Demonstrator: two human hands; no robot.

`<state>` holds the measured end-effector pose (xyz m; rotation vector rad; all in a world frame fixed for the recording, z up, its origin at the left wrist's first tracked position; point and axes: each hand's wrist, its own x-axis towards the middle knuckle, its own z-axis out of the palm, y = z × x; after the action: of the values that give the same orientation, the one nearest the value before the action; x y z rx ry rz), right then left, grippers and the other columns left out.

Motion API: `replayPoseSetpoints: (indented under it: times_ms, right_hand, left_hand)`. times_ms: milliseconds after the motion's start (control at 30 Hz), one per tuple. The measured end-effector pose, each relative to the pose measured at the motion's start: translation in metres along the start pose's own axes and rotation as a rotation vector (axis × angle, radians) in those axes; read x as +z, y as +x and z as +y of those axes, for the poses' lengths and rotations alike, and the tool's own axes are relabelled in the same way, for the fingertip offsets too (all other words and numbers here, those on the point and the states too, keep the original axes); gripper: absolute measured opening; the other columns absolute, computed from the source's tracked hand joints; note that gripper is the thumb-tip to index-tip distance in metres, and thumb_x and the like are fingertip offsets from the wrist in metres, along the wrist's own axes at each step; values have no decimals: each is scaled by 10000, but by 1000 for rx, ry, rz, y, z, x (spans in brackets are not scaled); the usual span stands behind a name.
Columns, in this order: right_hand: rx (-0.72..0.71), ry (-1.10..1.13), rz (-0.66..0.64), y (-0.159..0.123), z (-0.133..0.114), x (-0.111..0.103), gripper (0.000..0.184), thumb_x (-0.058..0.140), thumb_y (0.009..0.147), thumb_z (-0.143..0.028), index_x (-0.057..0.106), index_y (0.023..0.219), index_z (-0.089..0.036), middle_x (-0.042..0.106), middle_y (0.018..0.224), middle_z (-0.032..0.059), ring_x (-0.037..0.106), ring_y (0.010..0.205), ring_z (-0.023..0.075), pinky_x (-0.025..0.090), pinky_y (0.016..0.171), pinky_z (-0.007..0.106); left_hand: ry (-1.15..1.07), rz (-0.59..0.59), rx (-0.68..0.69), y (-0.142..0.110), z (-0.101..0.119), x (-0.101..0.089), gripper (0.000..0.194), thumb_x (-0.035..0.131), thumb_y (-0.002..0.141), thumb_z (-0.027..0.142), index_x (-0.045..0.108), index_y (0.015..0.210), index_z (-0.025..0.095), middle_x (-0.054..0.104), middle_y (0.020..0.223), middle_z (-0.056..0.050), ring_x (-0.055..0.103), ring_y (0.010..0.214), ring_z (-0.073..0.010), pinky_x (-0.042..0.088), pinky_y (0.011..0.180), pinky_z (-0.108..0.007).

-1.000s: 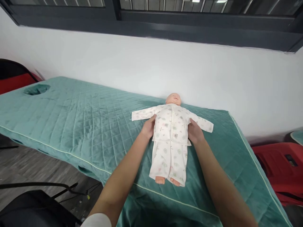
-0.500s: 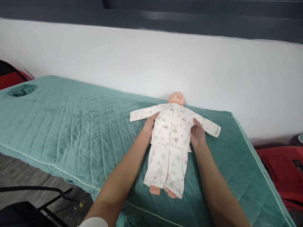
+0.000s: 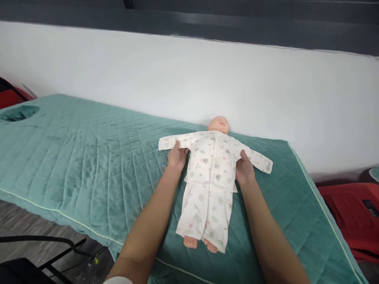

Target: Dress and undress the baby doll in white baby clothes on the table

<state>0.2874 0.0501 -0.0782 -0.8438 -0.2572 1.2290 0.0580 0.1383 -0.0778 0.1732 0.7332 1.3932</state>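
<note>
A baby doll (image 3: 218,124) lies on its back on the green quilted cover, arms out to the sides and head near the wall. It wears a white printed jacket (image 3: 211,157) and matching trousers (image 3: 205,213), with bare feet showing below the hems. My left hand (image 3: 177,157) is open beside the doll's sleeve at the left, thumb over the sleeve's lower edge and fingers pointing toward the underarm. At the other side, my right hand (image 3: 245,169) grips the doll's side under the arm, its thumb on the jacket and its fingers mostly hidden.
The green quilted bed (image 3: 89,157) runs along a white wall (image 3: 177,79) and has a face hole (image 3: 19,113) at the far left. Red plastic objects (image 3: 352,213) stand beyond its right edge. A black metal frame (image 3: 59,240) is on the floor at lower left.
My left hand has moved off the doll's side, outward to the left along the sleeve, and its fingers have spread. My right hand remains at the doll's other side.
</note>
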Motion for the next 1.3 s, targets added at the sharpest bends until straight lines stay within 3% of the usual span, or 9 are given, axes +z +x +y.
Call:
replayPoseSetpoints:
  times_ms: [167,467,633,767,833,900,1000,1167,1300]
  right_hand:
    - [16,18,5,2,-1,0,449,320,1029,-416,628,1252,-178,702,1244,82,588,1273,225,472,1102,475]
    - [-4,103,-4,13,-22,-24,429,299,1040,-382,638,1179,-158,739,1135,92,685,1089,182,519,1045,397]
    - [-65,32,-4,9,-54,-58,382,310,1033,-378,638,1113,-201,729,1152,75,659,1139,162,551,987,390]
    - [-207,-140,70,-7,-78,-98,234,452,938,-312,628,1055,-212,690,1211,76,651,1146,178,517,1032,413]
    - [-322,-211,173,-17,-83,-114,231,526,867,-289,593,1080,-231,653,1262,62,640,1158,174,485,1072,416]
    - [-463,-356,317,-24,-83,-124,391,593,808,-305,536,1189,-242,567,1381,72,586,1241,190,457,1102,433]
    - [-635,-829,458,-29,-76,-125,633,634,783,-390,459,1357,-191,436,1513,147,473,1364,271,375,1154,509]
    - [-729,-1462,166,-25,-60,-116,642,540,865,-463,459,1414,-138,399,1551,176,326,1460,306,220,1211,536]
    - [-612,-1756,159,-24,-60,-115,641,472,907,-486,438,1439,-131,382,1556,204,371,1430,353,239,1173,591]
  left_hand:
    - [-102,168,205,7,15,0,256,422,1008,219,601,1173,141,722,1143,-122,670,1141,-210,580,970,-386]
    - [62,233,333,22,41,-14,238,348,1026,206,573,1070,141,650,1272,-118,647,1169,-162,587,934,-302]
    - [220,266,449,25,57,-30,252,355,990,112,525,1176,123,684,1117,-102,661,1111,-148,548,988,-329]
    - [390,309,662,15,59,-38,340,441,970,126,450,1309,153,542,1406,-112,499,1336,-144,351,1182,-336]
    - [550,240,764,9,55,-39,312,490,963,166,512,1274,179,492,1477,-85,406,1416,-146,242,1232,-306]
    - [889,92,850,6,50,-38,273,505,965,224,573,1227,184,495,1488,-93,357,1455,-181,180,1254,-340]
    - [1474,-54,875,8,45,-39,348,408,1003,314,555,1283,169,452,1521,-150,309,1485,-264,111,1250,-521]
    - [1830,-14,748,14,54,-48,425,303,1018,374,525,1327,186,481,1492,-186,383,1439,-329,106,1174,-693]
    - [1895,-23,705,9,68,-58,472,321,1006,393,483,1399,187,451,1522,-173,335,1468,-324,108,1196,-645]
